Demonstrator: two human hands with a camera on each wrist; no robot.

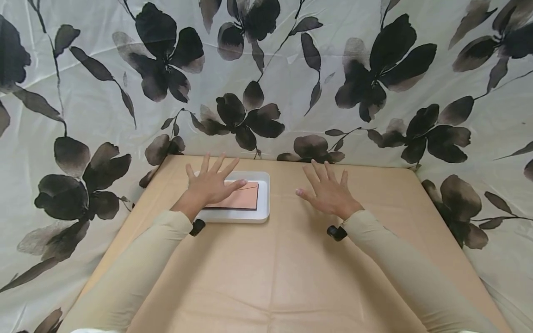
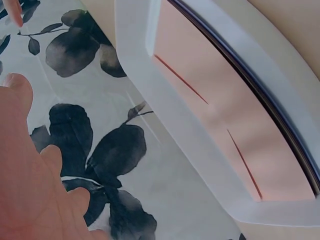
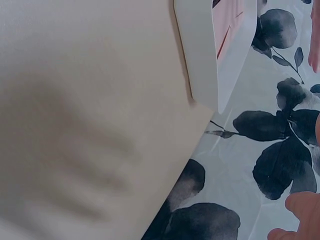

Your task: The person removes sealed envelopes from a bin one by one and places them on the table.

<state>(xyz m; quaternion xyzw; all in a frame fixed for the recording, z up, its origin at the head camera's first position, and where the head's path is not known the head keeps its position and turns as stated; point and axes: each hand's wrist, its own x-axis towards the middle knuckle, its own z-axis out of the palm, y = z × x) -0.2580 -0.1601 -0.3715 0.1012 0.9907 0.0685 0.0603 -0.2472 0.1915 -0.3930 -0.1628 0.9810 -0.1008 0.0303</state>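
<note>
My left hand (image 1: 209, 188) hovers with spread fingers over the left part of a white tray (image 1: 263, 203), overlapping it in the head view. In the tray lies a pink envelope (image 1: 243, 198), its flap lines showing as thin red lines in the left wrist view. Dark edges (image 2: 260, 102) show beneath it along one long side. Some of the envelope is hidden behind my left hand. To the right of the tray, my right hand (image 1: 331, 194) is held above the table, fingers apart, holding nothing. Its shadow falls on the table surface.
A tan-covered table (image 1: 275, 268) extends beneath both arms. Behind it and at its sides hangs white cloth (image 1: 304, 92) with dark flowers. The tray stands near the table's far edge. Each wrist wears a small black device (image 1: 336, 232).
</note>
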